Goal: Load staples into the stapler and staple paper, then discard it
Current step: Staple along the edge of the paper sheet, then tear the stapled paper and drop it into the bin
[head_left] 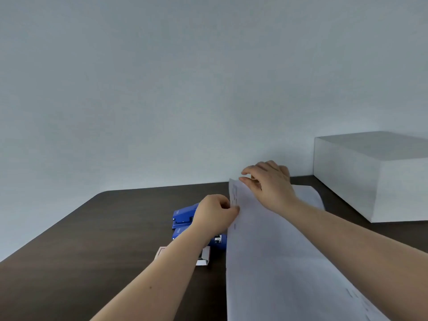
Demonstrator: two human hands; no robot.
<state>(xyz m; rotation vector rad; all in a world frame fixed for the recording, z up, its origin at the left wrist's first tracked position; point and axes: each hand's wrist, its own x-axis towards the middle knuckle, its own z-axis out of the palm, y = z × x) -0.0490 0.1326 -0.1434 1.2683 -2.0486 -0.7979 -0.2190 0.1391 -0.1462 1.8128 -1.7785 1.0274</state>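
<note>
Counting left to right: 1 small white staple box point(203, 257) on the dark brown table point(92, 239), mostly hidden under the left forearm, its end flap standing open. Just behind it, 2 blue staplers point(183, 215) side by side, the near stapler point(218, 242) partly covered by the same arm; its metal front shows beside the paper edge. Left hand point(214, 216) has fingers curled, pinching the left edge of the paper point(266, 262) about midway up. Paper looks like 1 stack of white sheets, exact sheet count unreadable, lifted and tilted, its left edge raised, running from the bottom of the view up to the far corner. 1 short dark mark on that left edge below the left hand, possibly a staple, cannot confirm. Right hand point(268, 184) pinches the far top corner of the paper between thumb and fingertips. Far right: 1 big white box point(375, 177) sitting on the table against the wall, well apart from the paper. Table has a rounded far-left corner. Wall point(185, 77) behind is plain pale grey-blue.
</note>
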